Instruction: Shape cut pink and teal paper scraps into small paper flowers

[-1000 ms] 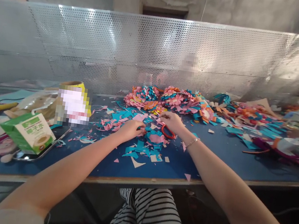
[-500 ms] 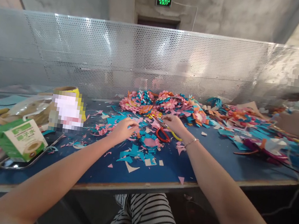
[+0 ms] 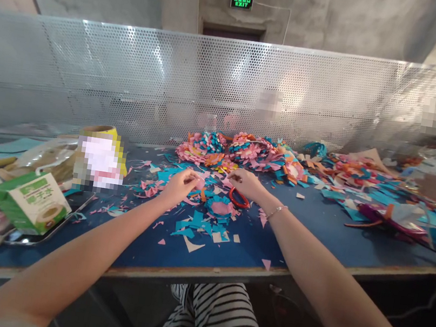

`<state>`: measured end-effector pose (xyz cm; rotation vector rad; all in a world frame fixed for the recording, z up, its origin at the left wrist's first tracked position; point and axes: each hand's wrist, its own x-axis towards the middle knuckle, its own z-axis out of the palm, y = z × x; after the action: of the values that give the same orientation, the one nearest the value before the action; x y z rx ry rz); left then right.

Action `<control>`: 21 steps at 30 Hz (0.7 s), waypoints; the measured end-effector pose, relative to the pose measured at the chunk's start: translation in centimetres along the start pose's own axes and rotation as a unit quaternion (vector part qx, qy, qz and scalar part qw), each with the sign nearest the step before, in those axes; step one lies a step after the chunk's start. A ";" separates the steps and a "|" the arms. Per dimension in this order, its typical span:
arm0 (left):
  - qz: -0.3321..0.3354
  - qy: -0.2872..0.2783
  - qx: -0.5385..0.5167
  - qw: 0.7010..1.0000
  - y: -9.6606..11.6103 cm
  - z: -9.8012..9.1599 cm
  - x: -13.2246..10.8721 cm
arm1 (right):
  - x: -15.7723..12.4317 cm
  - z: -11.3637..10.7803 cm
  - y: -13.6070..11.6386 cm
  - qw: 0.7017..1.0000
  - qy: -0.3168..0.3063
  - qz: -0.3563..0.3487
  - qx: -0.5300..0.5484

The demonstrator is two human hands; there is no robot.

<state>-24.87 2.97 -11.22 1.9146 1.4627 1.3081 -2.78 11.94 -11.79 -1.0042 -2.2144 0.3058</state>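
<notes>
Your left hand has its fingertips pinched on a little pink paper piece, right in the gap between your hands. Your right hand is kinda curled above the red-handled scissors; can't tell if it's gripping anything. Teal-and-pink paper flower sits between them, closer to you.

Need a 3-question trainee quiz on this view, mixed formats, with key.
1. Multiple choice: which wrist wears the bracelet? A) left; B) right; C) both.
2. True or false: the coconut-water carton sits to the left of the left hand in the view.
3. Short answer: what colour is the paper piece at that hand's fingertips?

Key: 1. B; 2. True; 3. Pink.
</notes>
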 end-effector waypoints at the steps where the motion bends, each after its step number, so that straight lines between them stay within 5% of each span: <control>1: -0.006 0.001 -0.005 1.000 0.0 0.1 0.0 | -0.1 0.0 -0.2 1.000 -0.002 -0.013 0.000; 12: 0.064 -0.047 0.016 0.997 0.4 0.9 -0.5 | -1.1 1.6 -5.0 0.981 -0.018 -0.088 0.171; 21: 0.082 -0.069 0.032 0.994 1.5 1.0 -0.9 | -1.1 1.4 -5.4 0.979 -0.009 -0.094 0.181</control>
<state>-23.23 1.82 -10.90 2.1595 1.3187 1.1834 -6.28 7.58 -10.91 -0.5943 -2.1460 0.6067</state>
